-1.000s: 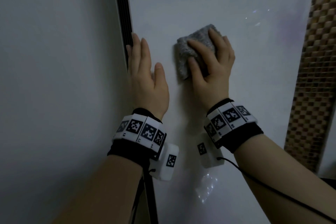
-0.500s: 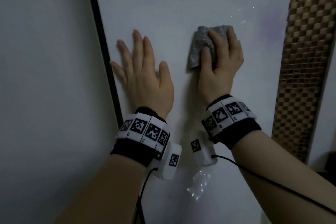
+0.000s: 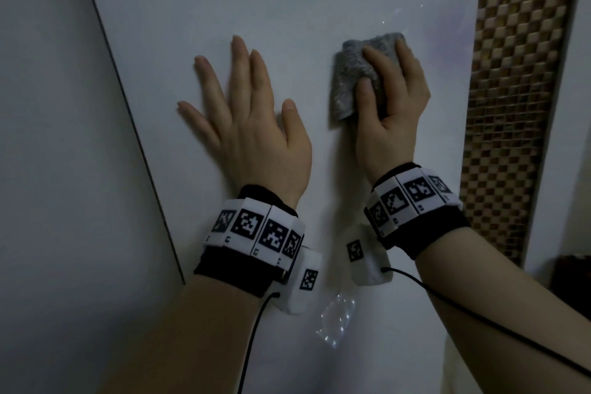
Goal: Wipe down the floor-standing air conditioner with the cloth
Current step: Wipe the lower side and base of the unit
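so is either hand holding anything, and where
The right hand grips the grey cloth by its right half, pressing it to the air conditioner. The left hand, flat beside it, holds nothing.

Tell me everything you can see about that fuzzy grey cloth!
The cloth is grey and fuzzy, like a small towel bunched into a thick pad. It lies against the white front of the air conditioner, right of the middle. The right hand holds it there, with thumb and fingers over its right part. Its left part and lower corner stick out bare. Nothing else touches it.
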### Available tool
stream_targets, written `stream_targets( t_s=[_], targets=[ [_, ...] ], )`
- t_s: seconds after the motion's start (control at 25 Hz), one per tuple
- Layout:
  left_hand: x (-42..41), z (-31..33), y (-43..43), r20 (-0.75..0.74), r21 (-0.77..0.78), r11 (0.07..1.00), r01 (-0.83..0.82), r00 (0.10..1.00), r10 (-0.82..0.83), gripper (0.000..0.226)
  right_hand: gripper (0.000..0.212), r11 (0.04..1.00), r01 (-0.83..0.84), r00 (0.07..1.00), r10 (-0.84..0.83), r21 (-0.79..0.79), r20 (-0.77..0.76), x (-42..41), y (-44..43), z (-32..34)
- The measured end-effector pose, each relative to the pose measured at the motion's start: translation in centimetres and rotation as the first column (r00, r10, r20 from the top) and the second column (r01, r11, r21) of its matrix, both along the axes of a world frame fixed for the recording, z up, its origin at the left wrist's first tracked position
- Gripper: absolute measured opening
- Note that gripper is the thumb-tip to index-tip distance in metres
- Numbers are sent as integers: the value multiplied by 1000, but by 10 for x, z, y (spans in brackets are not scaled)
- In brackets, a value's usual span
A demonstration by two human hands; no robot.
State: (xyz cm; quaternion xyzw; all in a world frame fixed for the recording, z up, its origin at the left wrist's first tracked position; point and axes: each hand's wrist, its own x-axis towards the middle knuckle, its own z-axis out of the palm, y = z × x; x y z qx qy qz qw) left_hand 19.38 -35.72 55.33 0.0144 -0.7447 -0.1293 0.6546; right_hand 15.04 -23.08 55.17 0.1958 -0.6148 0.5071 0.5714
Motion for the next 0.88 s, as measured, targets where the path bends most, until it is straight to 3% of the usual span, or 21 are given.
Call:
stream_targets(
  t_s=[0.08, 0.24, 0.4, 0.56, 0.68, 0.84, 0.88],
  targets=[
    [-3, 0, 7, 13, -2, 1000, -26, 1000, 26, 63, 32, 996, 14, 1000, -11, -91, 29, -1, 2, 0],
    [-5, 2, 21, 30, -18, 997, -73, 997, 73, 64, 31, 996, 29, 999, -26, 83, -33, -6, 8, -7],
    [-6, 4, 29, 43, 10, 996, -92, 995, 91, 65, 30, 997, 37, 999, -34, -70, 33, -10, 18, 4],
    [-7, 9, 36, 55, 22, 996, -84, 995, 83, 65, 30, 994, 44, 999, -41, 104, -29, -15, 27, -3],
    [-9, 12, 46, 50, 38, 999, -38, 998, 36, 63, 28, 996, 22, 999, -18, -88, 51, -17, 38, 5],
    [-13, 20, 58, 59, 32, 999, -31, 998, 29, 63, 27, 995, 11, 1000, -11, 102, 2, -18, 39, 1],
    [-13, 21, 61, 63, 29, 999, -40, 997, 39, 63, 27, 997, 7, 1000, -8, 83, 13, -22, 47, 5]
  ],
)
